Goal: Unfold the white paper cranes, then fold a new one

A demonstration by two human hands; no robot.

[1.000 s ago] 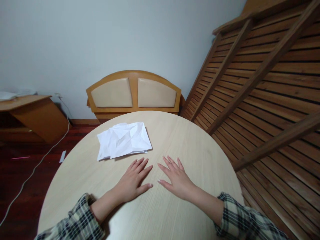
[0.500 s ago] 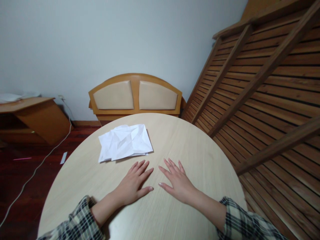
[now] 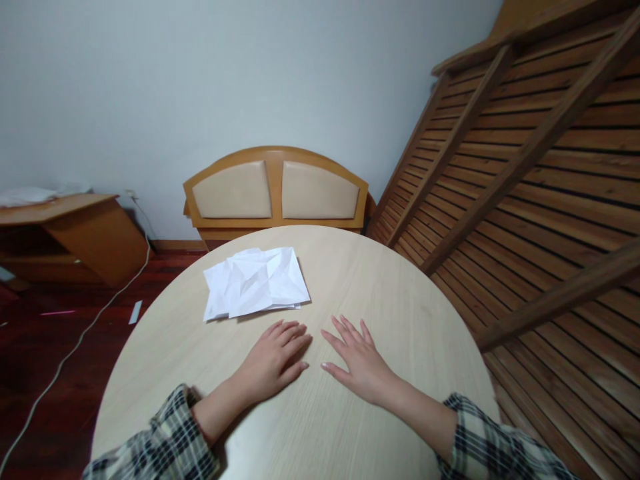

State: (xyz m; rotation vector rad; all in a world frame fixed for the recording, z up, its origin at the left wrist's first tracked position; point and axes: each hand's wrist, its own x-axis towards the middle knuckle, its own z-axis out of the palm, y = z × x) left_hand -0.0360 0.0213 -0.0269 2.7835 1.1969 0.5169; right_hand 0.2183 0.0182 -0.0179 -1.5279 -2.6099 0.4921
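Observation:
A small stack of creased white paper sheets (image 3: 257, 283) lies on the round pale wooden table (image 3: 390, 287), left of its middle. Just on the near side of the paper is my left hand (image 3: 274, 360), palm down, its fingers slightly bent and thumb apart, holding nothing. To its right my right hand (image 3: 357, 360) rests palm down with fingers spread, also holding nothing. A narrow gap separates the two hands, and neither touches the paper.
Beyond the table stands a wooden headboard (image 3: 275, 190) with two cream panels. A slatted wooden frame (image 3: 525, 200) leans along the right side. At left are a low wooden desk (image 3: 100, 233) and a white cable (image 3: 95, 320) on the dark red floor.
The view has shifted slightly left, so things appear a little further right. My left hand's fingers have drawn in and bent a little. My right hand and the paper look unmoved.

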